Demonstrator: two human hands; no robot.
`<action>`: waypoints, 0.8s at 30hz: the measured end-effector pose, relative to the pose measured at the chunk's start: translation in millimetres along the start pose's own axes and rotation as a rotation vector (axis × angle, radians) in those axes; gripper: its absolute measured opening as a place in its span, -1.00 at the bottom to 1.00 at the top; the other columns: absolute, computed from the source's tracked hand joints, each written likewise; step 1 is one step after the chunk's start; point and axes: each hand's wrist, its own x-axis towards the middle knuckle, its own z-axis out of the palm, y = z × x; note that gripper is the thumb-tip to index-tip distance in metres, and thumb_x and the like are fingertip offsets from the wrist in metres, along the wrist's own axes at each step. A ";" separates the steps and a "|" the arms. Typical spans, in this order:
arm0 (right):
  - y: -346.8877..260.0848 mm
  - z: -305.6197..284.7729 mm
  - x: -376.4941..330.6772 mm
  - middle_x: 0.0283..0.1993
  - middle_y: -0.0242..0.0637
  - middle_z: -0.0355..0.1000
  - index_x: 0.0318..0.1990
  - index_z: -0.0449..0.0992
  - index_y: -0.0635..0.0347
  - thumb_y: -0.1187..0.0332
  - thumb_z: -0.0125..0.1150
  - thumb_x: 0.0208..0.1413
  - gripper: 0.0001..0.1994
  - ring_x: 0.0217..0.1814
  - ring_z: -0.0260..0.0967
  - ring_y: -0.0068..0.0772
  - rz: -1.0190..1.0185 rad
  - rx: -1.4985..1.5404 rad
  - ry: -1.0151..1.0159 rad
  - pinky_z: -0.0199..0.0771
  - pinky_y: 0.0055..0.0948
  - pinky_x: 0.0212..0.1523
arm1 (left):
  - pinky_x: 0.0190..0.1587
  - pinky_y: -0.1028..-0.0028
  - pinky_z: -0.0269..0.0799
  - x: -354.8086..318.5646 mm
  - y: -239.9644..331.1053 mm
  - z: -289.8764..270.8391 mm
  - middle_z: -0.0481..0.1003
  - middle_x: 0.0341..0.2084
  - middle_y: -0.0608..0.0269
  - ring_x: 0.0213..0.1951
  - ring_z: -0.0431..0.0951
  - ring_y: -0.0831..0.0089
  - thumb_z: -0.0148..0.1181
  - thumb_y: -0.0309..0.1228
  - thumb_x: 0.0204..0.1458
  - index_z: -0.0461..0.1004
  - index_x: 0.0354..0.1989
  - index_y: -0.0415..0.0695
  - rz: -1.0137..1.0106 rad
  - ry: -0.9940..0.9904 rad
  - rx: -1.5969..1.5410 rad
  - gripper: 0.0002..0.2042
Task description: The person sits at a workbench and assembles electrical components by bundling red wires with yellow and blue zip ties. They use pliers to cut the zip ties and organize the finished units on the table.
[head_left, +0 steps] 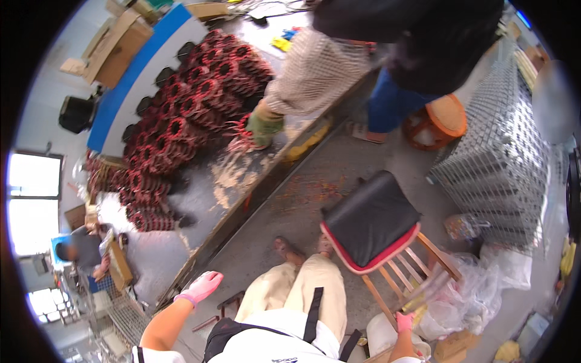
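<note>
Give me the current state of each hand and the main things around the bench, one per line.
Left hand: pink-gloved, open, holding nothing, near the bench edge.
Right hand: pink-gloved, low beside the wooden chair; grip unclear.
Wooden chair: upright, unoccupied.
Red coils: piled on the bench.
Co-worker's green-gloved hand: resting on a coil.

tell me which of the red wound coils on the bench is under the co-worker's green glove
The coil at the pile's near-right edge, apart from the heap stacked further left. It lies alone on the bench, and the co-worker's green-gloved hand rests on it.

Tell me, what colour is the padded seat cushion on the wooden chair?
The padded seat cushion is black on top with a red edge, seen in the head view.
</note>
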 end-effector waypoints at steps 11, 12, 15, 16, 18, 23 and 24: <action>-93.7 -37.6 39.8 0.14 0.15 0.43 0.20 0.28 0.50 0.05 0.28 -0.01 -0.26 0.23 0.37 0.07 0.069 -0.228 -0.154 0.38 -0.18 0.20 | 0.24 0.29 0.27 -11.5 -82.0 -7.8 0.47 0.09 -0.06 0.19 0.41 0.13 -0.08 -0.01 0.24 0.43 0.14 -0.27 -0.113 0.019 -0.198 -0.45; -136.1 -50.4 30.1 0.14 0.14 0.43 0.21 0.28 0.49 0.06 0.26 0.01 -0.27 0.23 0.37 0.07 -0.008 -0.183 -0.146 0.38 -0.18 0.20 | 0.23 0.29 0.27 -12.3 -86.0 -9.7 0.48 0.08 -0.06 0.18 0.42 0.12 -0.08 -0.01 0.24 0.43 0.13 -0.27 -0.120 0.001 -0.246 -0.44; -219.8 -55.3 26.7 0.13 0.10 0.44 0.22 0.31 0.43 0.05 0.23 0.08 -0.32 0.20 0.38 0.04 -0.219 0.045 -0.219 0.34 -0.17 0.20 | 0.22 0.29 0.29 -4.7 -103.9 -1.7 0.50 0.05 -0.04 0.16 0.44 0.13 -0.07 0.00 0.23 0.44 0.13 -0.26 -0.113 0.009 -0.410 -0.45; -264.5 -60.7 15.1 0.09 0.04 0.46 0.20 0.34 0.41 0.10 0.22 0.10 -0.38 0.15 0.39 -0.04 -0.281 0.047 -0.248 0.35 -0.20 0.17 | 0.21 0.29 0.29 -2.1 -109.4 2.8 0.51 0.04 -0.03 0.15 0.45 0.14 -0.07 0.00 0.23 0.44 0.13 -0.25 -0.116 0.039 -0.470 -0.45; -339.9 -63.4 -18.1 0.01 -0.12 0.50 0.10 0.43 0.34 0.18 0.21 0.14 -0.53 0.02 0.41 -0.25 -0.430 0.143 -0.333 0.39 -0.31 0.06 | 0.21 0.30 0.30 -1.4 -113.0 -7.1 0.50 0.06 -0.01 0.15 0.45 0.16 -0.06 0.00 0.23 0.44 0.14 -0.23 -0.087 0.003 -0.503 -0.46; -456.5 -68.4 -111.9 -0.02 -0.29 0.51 0.12 0.47 0.24 0.19 0.26 0.19 -0.57 -0.03 0.41 -0.48 -0.672 0.191 -0.583 0.41 -0.46 0.00 | 0.19 0.32 0.31 16.5 -132.6 -6.1 0.51 0.06 0.03 0.15 0.46 0.20 -0.04 -0.02 0.24 0.42 0.16 -0.23 0.013 0.077 -0.575 -0.47; -459.1 -69.1 -112.1 -0.01 -0.29 0.51 0.14 0.46 0.24 0.19 0.26 0.19 -0.56 0.00 0.41 -0.48 -0.713 0.131 -0.583 0.42 -0.46 0.02 | 0.17 0.33 0.33 24.0 -127.6 -7.7 0.53 0.03 0.10 0.11 0.48 0.25 -0.03 -0.03 0.25 0.44 0.14 -0.23 0.029 0.092 -0.591 -0.48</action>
